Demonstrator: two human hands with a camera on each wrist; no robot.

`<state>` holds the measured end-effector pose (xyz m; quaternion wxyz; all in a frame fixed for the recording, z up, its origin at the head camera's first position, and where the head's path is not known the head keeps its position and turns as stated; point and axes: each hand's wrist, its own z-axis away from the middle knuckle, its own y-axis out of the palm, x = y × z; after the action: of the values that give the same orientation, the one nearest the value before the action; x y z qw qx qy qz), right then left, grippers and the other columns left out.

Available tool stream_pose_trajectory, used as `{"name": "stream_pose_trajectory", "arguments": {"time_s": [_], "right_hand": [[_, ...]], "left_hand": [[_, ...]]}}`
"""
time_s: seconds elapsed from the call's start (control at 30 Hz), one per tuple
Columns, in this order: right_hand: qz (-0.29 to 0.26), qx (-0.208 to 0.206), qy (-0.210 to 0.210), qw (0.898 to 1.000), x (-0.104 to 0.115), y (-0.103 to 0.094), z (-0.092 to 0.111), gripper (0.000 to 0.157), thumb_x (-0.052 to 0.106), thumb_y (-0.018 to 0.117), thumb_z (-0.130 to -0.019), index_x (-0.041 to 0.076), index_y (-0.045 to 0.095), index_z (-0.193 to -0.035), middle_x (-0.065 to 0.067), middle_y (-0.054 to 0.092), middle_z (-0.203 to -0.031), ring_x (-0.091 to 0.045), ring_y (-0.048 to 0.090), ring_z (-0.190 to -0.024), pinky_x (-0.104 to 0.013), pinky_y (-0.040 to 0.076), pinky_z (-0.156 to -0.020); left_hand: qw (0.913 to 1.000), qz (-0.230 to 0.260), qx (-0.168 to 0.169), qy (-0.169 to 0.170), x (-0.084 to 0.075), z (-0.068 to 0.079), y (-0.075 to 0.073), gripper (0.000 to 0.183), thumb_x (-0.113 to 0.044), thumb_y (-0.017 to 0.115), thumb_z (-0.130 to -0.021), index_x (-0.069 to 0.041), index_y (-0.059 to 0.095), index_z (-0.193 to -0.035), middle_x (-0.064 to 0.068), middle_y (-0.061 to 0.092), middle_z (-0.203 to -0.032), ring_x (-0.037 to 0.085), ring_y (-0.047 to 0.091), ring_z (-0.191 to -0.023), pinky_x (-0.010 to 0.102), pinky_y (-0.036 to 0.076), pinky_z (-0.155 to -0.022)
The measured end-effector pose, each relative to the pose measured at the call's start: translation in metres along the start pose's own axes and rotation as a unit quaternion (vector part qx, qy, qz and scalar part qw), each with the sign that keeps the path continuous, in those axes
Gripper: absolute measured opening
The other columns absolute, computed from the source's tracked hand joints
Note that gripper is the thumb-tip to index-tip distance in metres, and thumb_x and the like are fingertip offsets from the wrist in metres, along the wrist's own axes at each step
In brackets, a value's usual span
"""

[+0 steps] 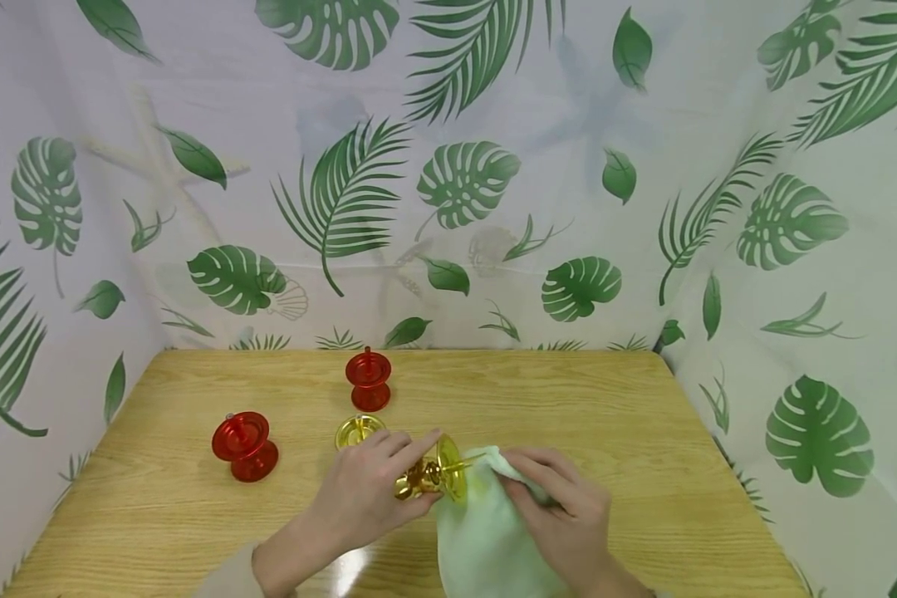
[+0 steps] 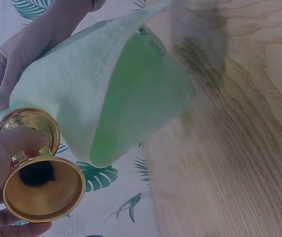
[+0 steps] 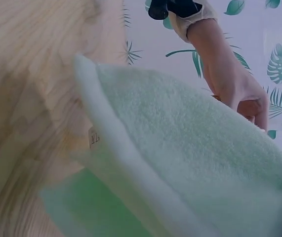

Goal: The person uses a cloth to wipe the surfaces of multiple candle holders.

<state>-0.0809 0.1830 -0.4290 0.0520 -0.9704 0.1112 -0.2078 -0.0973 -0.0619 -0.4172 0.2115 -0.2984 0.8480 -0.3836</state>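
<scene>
My left hand (image 1: 366, 486) grips a shiny gold candle holder (image 1: 451, 468) by its stem and base, tipped on its side above the table. Its dish and thin centre spike face right. A pale green cloth (image 1: 478, 544) hangs from my right hand (image 1: 568, 515), whose thumb and fingers pinch it at the spike's tip. In the left wrist view the hollow underside of the candle holder (image 2: 44, 192) faces the camera, with the cloth (image 2: 71, 74) just beyond. The cloth (image 3: 180, 113) largely fills the right wrist view and hides the candle holder there.
A second gold candle holder (image 1: 359, 428) stands just behind my left hand, partly covered by it. Two red candle holders stand upright, one at the left (image 1: 245, 444) and one farther back (image 1: 370, 380). Leaf-patterned cloth walls (image 1: 463, 316) border the wooden table (image 1: 643, 432).
</scene>
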Motion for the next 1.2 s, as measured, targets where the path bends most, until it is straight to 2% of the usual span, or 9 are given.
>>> {"name": "stream_pose_trajectory", "arguments": {"time_s": [0.2,0.37,0.53,0.63,0.73,0.87,0.97,1.1,1.2], "right_hand": [[0.016,-0.003,-0.003,1.0,-0.001,0.0,-0.001,0.02,0.013,0.08,-0.094,-0.005,0.081,-0.101,-0.019,0.077,-0.093,-0.006,0.076,-0.095,-0.012,0.059,-0.084],[0.001,0.029,-0.026,0.999,-0.002,0.007,0.003,0.019,0.011,0.076,-0.097,-0.005,0.08,-0.106,-0.02,0.076,-0.093,-0.013,0.076,-0.091,-0.014,0.06,-0.084],[-0.018,0.067,-0.041,0.997,-0.003,0.011,0.007,0.02,0.009,0.072,-0.099,-0.005,0.079,-0.112,-0.021,0.076,-0.097,-0.022,0.077,-0.085,-0.015,0.06,-0.084],[-0.017,0.073,-0.032,0.997,-0.004,0.008,0.007,0.02,0.01,0.072,-0.099,-0.004,0.079,-0.111,-0.02,0.077,-0.101,-0.018,0.078,-0.094,-0.016,0.06,-0.088],[-0.019,0.076,-0.009,0.997,-0.007,0.002,0.005,0.02,0.011,0.071,-0.099,-0.003,0.079,-0.111,-0.018,0.078,-0.103,-0.01,0.077,-0.107,-0.017,0.059,-0.092],[-0.019,0.079,0.02,0.996,-0.01,-0.008,0.0,0.02,0.012,0.071,-0.099,-0.002,0.079,-0.111,-0.018,0.078,-0.103,-0.001,0.074,-0.111,-0.016,0.059,-0.091],[-0.016,0.085,0.023,0.996,-0.014,-0.014,-0.004,0.02,0.013,0.071,-0.099,-0.002,0.079,-0.11,-0.019,0.078,-0.101,-0.001,0.074,-0.108,-0.015,0.06,-0.088],[0.004,0.094,0.018,0.995,-0.018,-0.019,-0.008,0.022,0.017,0.07,-0.101,-0.001,0.08,-0.108,-0.018,0.078,-0.098,0.0,0.075,-0.104,-0.014,0.06,-0.085],[0.022,0.1,0.014,0.995,-0.019,-0.02,-0.009,0.023,0.019,0.069,-0.101,0.0,0.08,-0.107,-0.017,0.079,-0.098,0.0,0.075,-0.103,-0.013,0.06,-0.084]], "left_hand": [[1.0,-0.005,0.0,-0.002,0.0,0.0,0.0,0.07,-0.037,0.1,-0.068,-0.016,0.074,-0.13,-0.006,0.071,-0.087,0.008,0.064,-0.077,0.016,0.05,-0.06],[0.9999,0.007,-0.008,-0.003,-0.002,0.0,0.003,0.071,-0.038,0.1,-0.067,-0.015,0.074,-0.128,-0.006,0.07,-0.084,0.006,0.06,-0.071,0.013,0.045,-0.058],[0.9984,0.051,-0.009,-0.024,-0.002,0.0,0.005,0.071,-0.036,0.1,-0.067,-0.012,0.074,-0.128,-0.006,0.073,-0.084,0.004,0.061,-0.071,0.013,0.047,-0.061],[0.9924,0.106,0.004,-0.062,-0.002,0.001,0.005,0.069,-0.031,0.099,-0.07,-0.009,0.073,-0.129,-0.004,0.077,-0.087,0.004,0.067,-0.074,0.014,0.053,-0.065],[0.973,0.19,0.029,-0.127,-0.001,0.0,0.003,0.065,-0.026,0.097,-0.075,-0.007,0.071,-0.132,-0.004,0.078,-0.088,0.002,0.071,-0.075,0.015,0.057,-0.068],[0.9307,0.284,0.049,-0.225,-0.002,-0.003,0.001,0.059,-0.026,0.093,-0.079,-0.009,0.072,-0.131,-0.003,0.078,-0.086,0.0,0.07,-0.072,0.018,0.057,-0.068],[0.8994,0.327,0.054,-0.285,-0.004,-0.006,-0.001,0.056,-0.03,0.093,-0.08,-0.012,0.072,-0.129,-0.002,0.078,-0.088,0.001,0.068,-0.071,0.02,0.058,-0.067],[0.8577,0.376,0.055,-0.346,-0.005,-0.01,-0.003,0.058,-0.031,0.092,-0.081,-0.012,0.071,-0.131,0.001,0.076,-0.092,0.008,0.069,-0.076,0.023,0.059,-0.069],[0.8342,0.403,0.054,-0.373,-0.005,-0.012,-0.003,0.06,-0.03,0.091,-0.082,-0.011,0.069,-0.134,0.004,0.075,-0.095,0.013,0.07,-0.08,0.024,0.059,-0.071]]}}
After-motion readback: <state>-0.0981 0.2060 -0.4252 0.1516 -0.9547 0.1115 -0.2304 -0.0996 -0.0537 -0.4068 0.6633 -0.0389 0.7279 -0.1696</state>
